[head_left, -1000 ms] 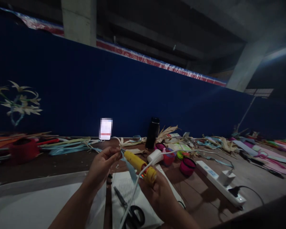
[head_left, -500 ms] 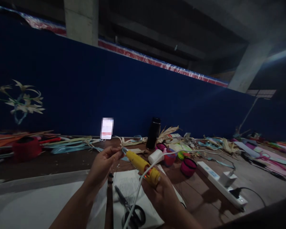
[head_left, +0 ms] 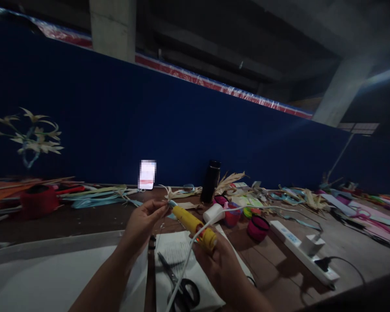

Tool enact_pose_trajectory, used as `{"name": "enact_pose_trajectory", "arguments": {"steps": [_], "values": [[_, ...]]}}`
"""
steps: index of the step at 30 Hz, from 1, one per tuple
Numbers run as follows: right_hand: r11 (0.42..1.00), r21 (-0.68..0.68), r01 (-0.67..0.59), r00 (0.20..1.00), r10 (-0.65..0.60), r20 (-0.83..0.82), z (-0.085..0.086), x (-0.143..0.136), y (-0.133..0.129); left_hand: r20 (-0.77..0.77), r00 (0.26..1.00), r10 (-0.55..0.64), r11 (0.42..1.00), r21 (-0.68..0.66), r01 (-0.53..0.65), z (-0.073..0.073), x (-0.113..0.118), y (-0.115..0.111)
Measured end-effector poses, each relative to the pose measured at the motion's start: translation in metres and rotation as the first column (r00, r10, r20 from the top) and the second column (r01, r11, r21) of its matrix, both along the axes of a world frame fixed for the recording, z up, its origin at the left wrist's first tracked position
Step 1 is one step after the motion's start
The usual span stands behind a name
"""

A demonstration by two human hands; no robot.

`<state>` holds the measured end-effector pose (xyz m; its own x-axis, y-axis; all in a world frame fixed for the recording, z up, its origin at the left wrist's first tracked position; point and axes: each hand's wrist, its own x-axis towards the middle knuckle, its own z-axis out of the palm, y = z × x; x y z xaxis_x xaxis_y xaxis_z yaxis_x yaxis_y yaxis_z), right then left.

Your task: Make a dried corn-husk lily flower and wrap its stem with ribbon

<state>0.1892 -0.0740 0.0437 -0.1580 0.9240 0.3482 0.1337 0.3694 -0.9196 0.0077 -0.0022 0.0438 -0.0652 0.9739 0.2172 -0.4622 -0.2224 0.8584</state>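
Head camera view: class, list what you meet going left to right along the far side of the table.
Red basket → white card → black bottle → white power strip.

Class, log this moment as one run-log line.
left hand: pinches pale strip at nozzle | right hand: grips yellow glue gun | scissors: lying on paper

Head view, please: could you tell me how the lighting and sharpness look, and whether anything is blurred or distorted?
Head view: dim overall, the wall nearly black; the yellow glue gun and both hands are readable but soft; a small card by the wall is pixelated; the edges bow like a wide lens.
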Motion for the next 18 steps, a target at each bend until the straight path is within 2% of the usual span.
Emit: {"name": "enact_pose_trajectory", "arguments": {"steps": [6, 18], "values": [[0.999, 0.027, 0.024, 1.0, -0.024, 0.01, -0.0062, 0.0019, 0.001, 0.002, 1.0, -0.002, 1.0, -0.022, 0.002, 0.0006, 0.0004, -0.0004], [0.999, 0.044, -0.005, 1.0, 0.004, 0.03, -0.0036, -0.0003, 0.0004, -0.003, 1.0, -0.008, 0.999, -0.032, 0.008, 0.0017, 0.0, -0.0024]]}}
